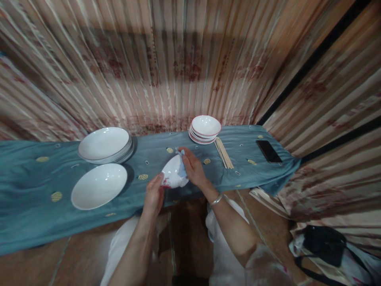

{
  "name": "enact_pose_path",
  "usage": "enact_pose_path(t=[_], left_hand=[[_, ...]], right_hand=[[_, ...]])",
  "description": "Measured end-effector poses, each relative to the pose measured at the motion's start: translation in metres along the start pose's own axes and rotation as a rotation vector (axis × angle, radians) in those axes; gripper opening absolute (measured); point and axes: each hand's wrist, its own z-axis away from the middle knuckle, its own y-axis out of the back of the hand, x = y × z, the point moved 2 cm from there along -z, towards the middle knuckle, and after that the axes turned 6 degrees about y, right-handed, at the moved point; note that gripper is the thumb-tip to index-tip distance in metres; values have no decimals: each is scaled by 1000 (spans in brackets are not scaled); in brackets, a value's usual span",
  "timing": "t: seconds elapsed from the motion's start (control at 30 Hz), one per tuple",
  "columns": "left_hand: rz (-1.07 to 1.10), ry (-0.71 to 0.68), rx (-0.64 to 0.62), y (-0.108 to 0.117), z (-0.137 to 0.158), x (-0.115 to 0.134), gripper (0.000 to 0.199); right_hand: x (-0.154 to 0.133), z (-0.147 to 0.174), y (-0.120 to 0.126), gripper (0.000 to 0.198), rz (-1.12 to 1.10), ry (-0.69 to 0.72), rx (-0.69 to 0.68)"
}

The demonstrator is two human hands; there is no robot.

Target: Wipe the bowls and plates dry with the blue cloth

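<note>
A small white bowl with a red floral pattern is held tilted over the front part of the table. My left hand grips its left rim, thumb on the near side. On the opposite side, my right hand is closed around a light blue cloth pressed against the bowl. Part of the cloth and the bowl's right edge are hidden by my right fingers. Beyond my right hand stands a stack of small red-rimmed bowls, with a bundle of wooden chopsticks lying beside it.
A stack of large white plates stands at the left, and a single deep white plate lies before it. A black phone rests toward the right end of the blue tablecloth. Pleated curtains hang behind; a black bag is low right.
</note>
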Motion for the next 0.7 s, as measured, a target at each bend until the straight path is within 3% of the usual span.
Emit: enact_pose_path(t=[0.37, 0.57, 0.7], left_hand=[[75, -5, -18, 5, -6, -3, 38], [79, 2, -22, 3, -7, -1, 24], [98, -1, -64, -1, -8, -1, 29]], right_hand=[[-49, 13, -15, 44, 361, 268, -145], [-48, 8, -15, 43, 347, 253, -175], [-32, 1, -12, 45, 228, 174, -112]])
